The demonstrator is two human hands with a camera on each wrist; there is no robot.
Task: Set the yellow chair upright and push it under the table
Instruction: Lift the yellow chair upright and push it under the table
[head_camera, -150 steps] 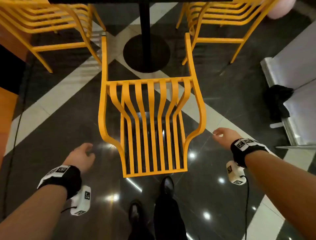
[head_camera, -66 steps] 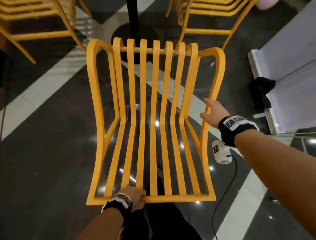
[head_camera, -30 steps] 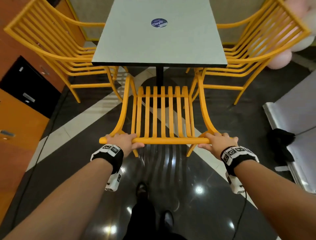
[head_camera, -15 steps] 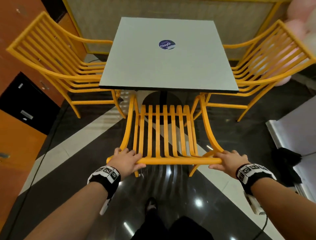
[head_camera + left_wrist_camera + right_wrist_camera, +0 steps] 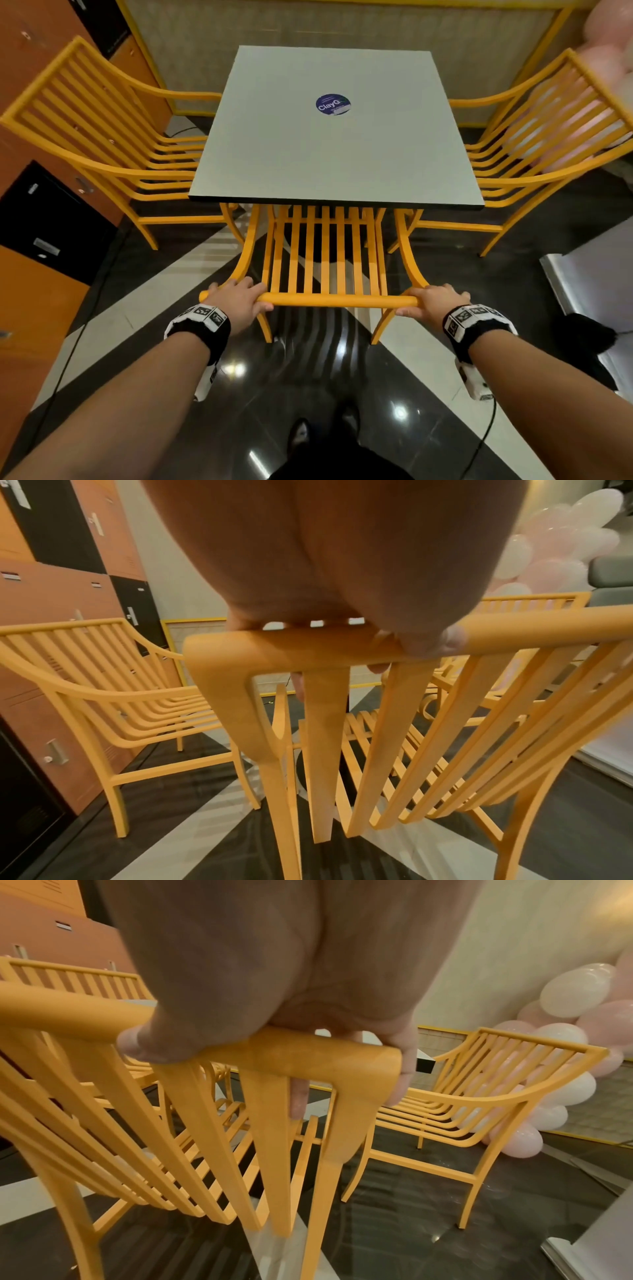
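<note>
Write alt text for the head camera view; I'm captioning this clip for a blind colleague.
Seen from above, a person's left hand and right hand grip the top rail of an upright yellow chair, its seat partly under a square grey table. Two more yellow chairs flank the table on a dark glossy floor.

A glossy black floor (image 5: 455,274) crossed by broad white bands (image 5: 137,308) reflects small ceiling lights. 2 other yellow slatted armchairs stand at the sides, 1 on the left (image 5: 102,150) and 1 on the right (image 5: 548,137). Orange and black lockers (image 5: 41,212) line the left wall. A beige yellow-framed panel (image 5: 308,24) runs behind. Pink and white balloons (image 5: 565,1053) cluster at far right.
</note>
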